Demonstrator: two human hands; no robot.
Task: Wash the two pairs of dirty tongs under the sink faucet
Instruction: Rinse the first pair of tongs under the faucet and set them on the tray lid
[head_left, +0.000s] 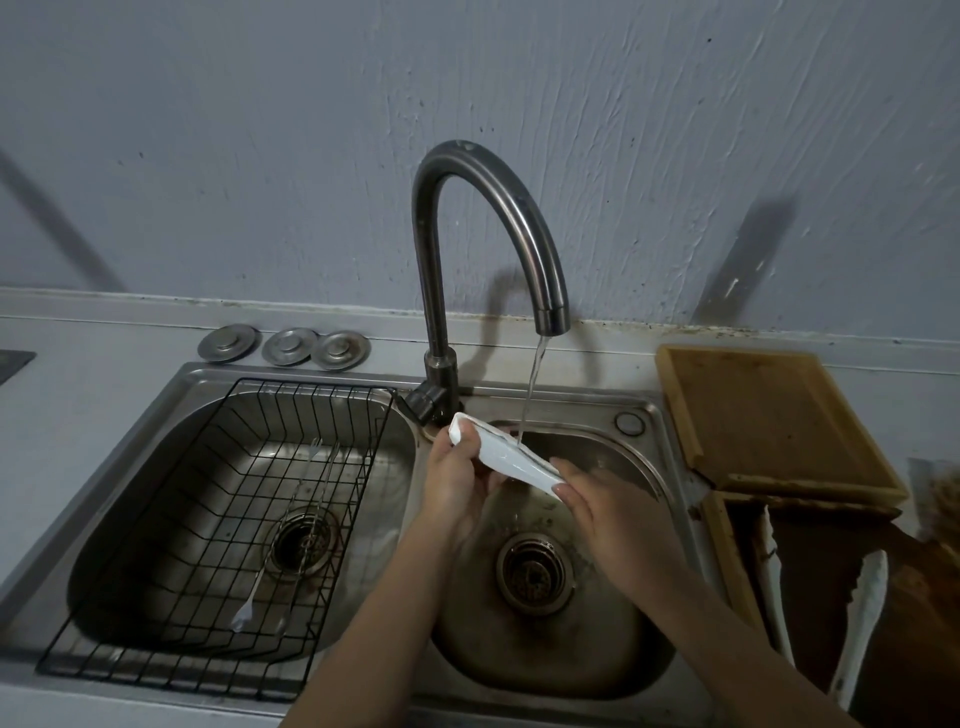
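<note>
White tongs (511, 460) lie under the faucet (485, 234) stream, above the right sink basin (550, 644). Left hand (457, 478) fingers wrap 1 end; right hand (597, 499) fingers pinch the other.

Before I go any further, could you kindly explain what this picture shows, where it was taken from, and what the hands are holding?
There is no machine here: a person wears a wide-angle camera on the head, looking down at their own bare hands over a double steel sink. The left hand and right hand hold one pair of white tongs between them over the right basin, under water running from the curved faucet. A second pair of white tongs lies on the counter to the right, near a wooden cutting board. In the left basin sits a black wire rack with thin metal utensils in it. Three round metal sink plugs rest behind it.
</note>
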